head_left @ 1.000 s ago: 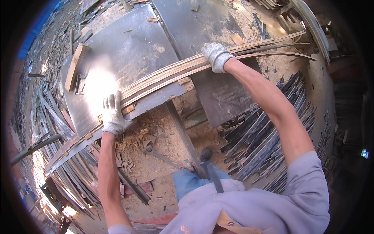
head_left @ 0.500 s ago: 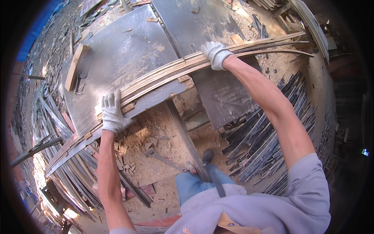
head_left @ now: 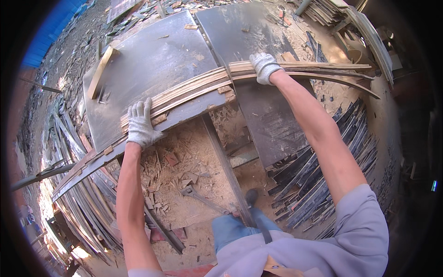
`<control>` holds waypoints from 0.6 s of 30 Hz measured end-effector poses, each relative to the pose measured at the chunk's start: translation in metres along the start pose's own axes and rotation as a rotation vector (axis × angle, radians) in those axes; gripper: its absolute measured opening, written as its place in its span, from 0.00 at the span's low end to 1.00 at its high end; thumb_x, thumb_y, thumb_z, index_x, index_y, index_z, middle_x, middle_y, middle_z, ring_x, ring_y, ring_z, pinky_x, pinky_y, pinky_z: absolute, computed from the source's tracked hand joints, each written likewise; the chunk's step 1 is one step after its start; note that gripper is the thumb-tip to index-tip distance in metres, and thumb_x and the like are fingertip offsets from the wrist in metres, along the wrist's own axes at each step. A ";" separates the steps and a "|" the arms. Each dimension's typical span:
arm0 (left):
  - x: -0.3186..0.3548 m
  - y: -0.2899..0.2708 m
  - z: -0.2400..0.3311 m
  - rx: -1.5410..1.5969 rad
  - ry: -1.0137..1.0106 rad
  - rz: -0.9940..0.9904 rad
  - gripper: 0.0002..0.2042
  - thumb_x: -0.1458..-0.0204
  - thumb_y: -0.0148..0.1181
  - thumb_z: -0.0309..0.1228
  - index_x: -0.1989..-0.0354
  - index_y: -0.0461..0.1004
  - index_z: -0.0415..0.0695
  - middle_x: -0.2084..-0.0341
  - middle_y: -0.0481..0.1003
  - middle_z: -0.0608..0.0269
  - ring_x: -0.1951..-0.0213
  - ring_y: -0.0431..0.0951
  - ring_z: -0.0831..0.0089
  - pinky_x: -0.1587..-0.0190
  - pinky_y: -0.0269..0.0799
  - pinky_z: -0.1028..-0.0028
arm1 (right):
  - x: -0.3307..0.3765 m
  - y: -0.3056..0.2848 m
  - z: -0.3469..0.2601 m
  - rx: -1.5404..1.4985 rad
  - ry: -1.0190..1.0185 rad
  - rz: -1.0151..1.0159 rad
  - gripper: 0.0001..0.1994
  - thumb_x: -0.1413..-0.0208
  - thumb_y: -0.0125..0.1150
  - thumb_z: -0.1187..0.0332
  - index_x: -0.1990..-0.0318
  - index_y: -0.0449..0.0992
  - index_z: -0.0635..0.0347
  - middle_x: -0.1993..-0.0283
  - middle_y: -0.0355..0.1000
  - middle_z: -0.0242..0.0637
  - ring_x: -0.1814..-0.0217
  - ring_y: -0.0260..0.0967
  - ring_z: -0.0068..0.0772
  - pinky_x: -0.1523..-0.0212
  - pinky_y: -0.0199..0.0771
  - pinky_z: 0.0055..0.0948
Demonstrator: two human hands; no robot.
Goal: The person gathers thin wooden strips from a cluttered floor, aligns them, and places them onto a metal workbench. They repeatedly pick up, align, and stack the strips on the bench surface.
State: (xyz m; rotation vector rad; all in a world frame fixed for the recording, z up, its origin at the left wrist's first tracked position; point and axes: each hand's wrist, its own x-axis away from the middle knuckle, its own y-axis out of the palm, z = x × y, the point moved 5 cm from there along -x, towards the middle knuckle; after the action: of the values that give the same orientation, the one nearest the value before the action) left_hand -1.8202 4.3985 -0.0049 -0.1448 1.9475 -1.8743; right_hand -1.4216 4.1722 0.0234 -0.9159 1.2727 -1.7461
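Observation:
A bundle of long, thin wood strips [head_left: 194, 87] lies across a dark metal table top [head_left: 157, 51]. Wearing a pale knit glove, my left hand [head_left: 140, 124] rests on the bundle's left end, fingers stretched out and the thumb apart. Farther right, my gloved right hand [head_left: 265, 68] has its fingers wrapped over the strips. Between the hands, a dark line crosses the bundle where the table's long slot [head_left: 210, 44] meets it. Along the strips' near side runs a grey bar [head_left: 184, 111] with small wood blocks on it. Beyond my right hand the strips fan apart.
A wood block [head_left: 101, 71] and a small bent metal piece [head_left: 102, 97] lie on the table's left part. A wrench [head_left: 203, 198] lies among sawdust below. Dark strips [head_left: 323, 175] are heaped at right, pale strips [head_left: 92, 203] at left.
The view has shifted slightly, and the table and both hands appear farther right. A dark line now cuts across the bundle at the slot, where the strips looked continuous before. Both hands stay on the strips.

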 end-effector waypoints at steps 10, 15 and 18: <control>0.016 -0.009 -0.003 -0.007 -0.083 -0.028 0.74 0.79 0.81 0.68 0.22 0.50 0.40 0.37 0.59 0.44 0.31 0.56 0.43 0.24 0.42 0.42 | 0.127 -0.013 0.043 -0.255 -0.058 0.270 0.27 0.58 0.66 0.74 0.45 0.72 0.59 0.47 0.73 0.51 0.41 0.71 0.58 0.37 0.71 0.46; 0.008 -0.036 0.015 0.082 -0.084 -0.170 0.72 0.74 0.69 0.79 0.22 0.52 0.44 0.44 0.63 0.45 0.37 0.61 0.47 0.27 0.44 0.41 | 0.146 -0.027 0.122 -0.441 -0.113 0.338 0.30 0.60 0.73 0.74 0.45 0.72 0.57 0.50 0.73 0.47 0.46 0.72 0.52 0.40 0.74 0.41; 0.000 -0.053 0.009 0.106 -0.130 -0.235 0.63 0.70 0.69 0.77 0.25 0.61 0.50 0.49 0.69 0.48 0.42 0.66 0.50 0.31 0.52 0.48 | 0.110 -0.047 0.117 -0.553 -0.180 0.316 0.33 0.63 0.78 0.72 0.44 0.72 0.57 0.50 0.73 0.46 0.45 0.73 0.51 0.40 0.74 0.40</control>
State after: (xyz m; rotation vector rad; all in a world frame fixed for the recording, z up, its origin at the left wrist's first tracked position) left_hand -1.8278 4.3858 0.0465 -0.4696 1.8044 -2.0537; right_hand -1.3747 4.0359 0.1087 -1.0736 1.7072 -1.0565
